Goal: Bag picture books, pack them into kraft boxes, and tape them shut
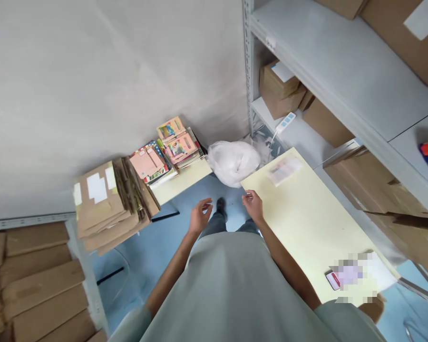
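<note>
My left hand (200, 216) hangs in front of my body above the blue floor, its fingers loosely bent and apart, holding nothing that I can see. Close to the left edge of the pale yellow table (306, 213) is my right hand (253, 205), fingers half curled with nothing visible in them. Just beyond it bulges a white plastic bag (233, 161) between the two tables. A flat, clear-wrapped packet (284, 170) lies at the far end of the right table.
On the left table (185, 181) stand stacks of pink-covered booklets (148, 164) and flattened cardboard (102, 197). Shelves (317, 47) with cardboard boxes (276, 88) and a power strip (285, 122) flank the right. A phone (333, 280) lies by a blurred patch. More cartons (39, 285) fill the lower left.
</note>
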`<state>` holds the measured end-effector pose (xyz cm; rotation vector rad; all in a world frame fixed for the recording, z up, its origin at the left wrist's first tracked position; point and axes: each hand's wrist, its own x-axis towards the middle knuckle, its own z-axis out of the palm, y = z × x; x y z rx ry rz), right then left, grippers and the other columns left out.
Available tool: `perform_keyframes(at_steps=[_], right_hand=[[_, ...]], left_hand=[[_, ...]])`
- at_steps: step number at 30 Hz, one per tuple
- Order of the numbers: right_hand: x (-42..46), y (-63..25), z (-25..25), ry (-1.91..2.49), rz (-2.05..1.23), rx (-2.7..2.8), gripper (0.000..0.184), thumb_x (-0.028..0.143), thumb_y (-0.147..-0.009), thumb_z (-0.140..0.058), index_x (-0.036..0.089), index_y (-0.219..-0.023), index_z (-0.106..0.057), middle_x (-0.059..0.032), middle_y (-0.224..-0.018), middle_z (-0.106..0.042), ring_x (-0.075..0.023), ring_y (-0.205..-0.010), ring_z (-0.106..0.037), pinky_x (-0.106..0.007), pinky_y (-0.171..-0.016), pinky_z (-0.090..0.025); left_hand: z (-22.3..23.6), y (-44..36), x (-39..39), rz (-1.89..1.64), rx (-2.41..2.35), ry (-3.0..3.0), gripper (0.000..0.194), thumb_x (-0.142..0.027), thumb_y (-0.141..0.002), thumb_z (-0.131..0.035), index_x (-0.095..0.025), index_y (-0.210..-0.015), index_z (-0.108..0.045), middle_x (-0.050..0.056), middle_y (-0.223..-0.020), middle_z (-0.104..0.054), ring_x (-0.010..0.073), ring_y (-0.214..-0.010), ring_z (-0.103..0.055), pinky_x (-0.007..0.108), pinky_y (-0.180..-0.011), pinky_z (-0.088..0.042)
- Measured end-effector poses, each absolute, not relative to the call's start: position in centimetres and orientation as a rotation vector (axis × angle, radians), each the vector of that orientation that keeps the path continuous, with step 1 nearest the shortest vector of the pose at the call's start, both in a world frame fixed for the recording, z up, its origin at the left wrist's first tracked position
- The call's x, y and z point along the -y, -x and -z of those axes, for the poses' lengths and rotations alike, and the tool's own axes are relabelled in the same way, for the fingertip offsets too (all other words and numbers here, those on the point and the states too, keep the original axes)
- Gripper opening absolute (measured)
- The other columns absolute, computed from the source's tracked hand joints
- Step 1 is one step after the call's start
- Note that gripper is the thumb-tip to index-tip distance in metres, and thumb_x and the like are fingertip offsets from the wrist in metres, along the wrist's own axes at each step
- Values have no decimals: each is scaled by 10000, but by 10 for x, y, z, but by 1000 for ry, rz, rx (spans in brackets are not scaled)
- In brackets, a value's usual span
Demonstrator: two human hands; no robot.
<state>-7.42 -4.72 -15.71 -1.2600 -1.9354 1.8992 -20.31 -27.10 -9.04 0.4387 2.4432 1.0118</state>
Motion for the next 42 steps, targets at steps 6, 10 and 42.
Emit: perform_keyframes(at_steps=[6,10,42], right_hand=[[95,70,131,1149,-1895,2021,362,526,-876,-749,244,-1102,-738,-59,-968,-801,-241,-793,-773,-427,-802,-691],[140,80,122,1106,-1876,2019,462,648,-845,-747,247,-1074,-740,-69,-958,-783,-253,-785,-764,-443,-764,-702],[399,190,82,926,-1825,2304,506,745,-839,-762,264,-994,-765,-78,-937,-796,-283,-809,-799,-466,-736,-733]], left_hand=[[94,214,327,-1098,-2434,-358,269,-361,-959,-648,-230,-1159,-770,111,-1239,-842,285,-1074,-833,494,-1074,-678],[98,243,375,-1129,-2444,-481,292,-347,-963,-630,-236,-1194,-771,102,-1268,-839,302,-1158,-810,511,-1129,-639],[57,493,744,-493,-2830,-731,620,-43,-948,-498,-53,-1557,-612,191,-1549,-704,270,-1399,-676,456,-1245,-478]])
